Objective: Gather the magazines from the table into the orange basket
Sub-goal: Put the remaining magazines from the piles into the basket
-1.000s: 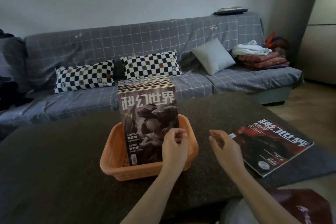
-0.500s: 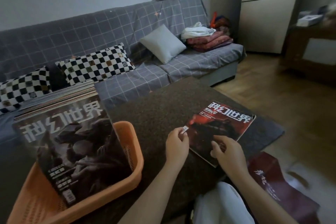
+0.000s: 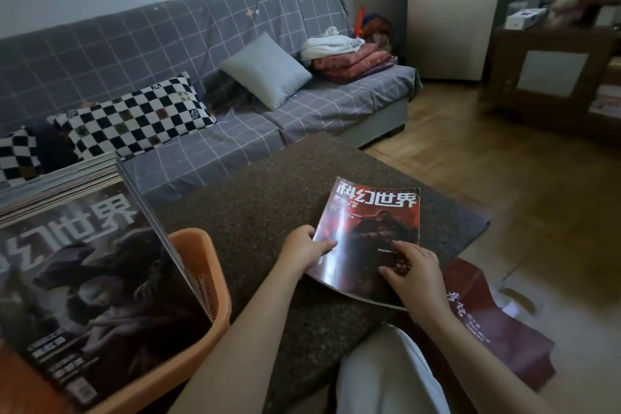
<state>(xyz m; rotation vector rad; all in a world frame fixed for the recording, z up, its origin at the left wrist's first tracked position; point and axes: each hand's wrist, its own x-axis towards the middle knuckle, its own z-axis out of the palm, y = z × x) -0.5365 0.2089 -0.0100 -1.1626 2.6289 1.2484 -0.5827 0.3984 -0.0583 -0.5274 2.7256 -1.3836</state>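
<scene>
Magazines (image 3: 87, 265) standing upright in the orange basket (image 3: 205, 282) are cut off by the left and lower frame edges, so the basket's full outline cannot be made out; only its right wall and rim are shown. Fine print on the front cover is blurred and unreadable.

One red-covered magazine (image 3: 373, 228) is seen on the dark speckled surface (image 3: 262, 212), well apart from the basket, near the surface's right corner. Its near edge is lifted and bowed. The left hand (image 3: 302, 250) is closed on the magazine's left edge, thumb on the cover, the other fingers hidden beneath. The right hand (image 3: 415, 274) is laid on the lower right of the cover with fingers curled, and the corner under it is hidden; whether it is gripped there cannot be told.

Bare surface is left open between the basket and the held magazine. The surface's near edge is partly covered by the forearms and a pale trouser leg (image 3: 386, 373). A dark red bag (image 3: 497, 323) is seen on the floor just beyond the right edge. A grey checked sofa (image 3: 208, 131) is seen behind the far edge.
</scene>
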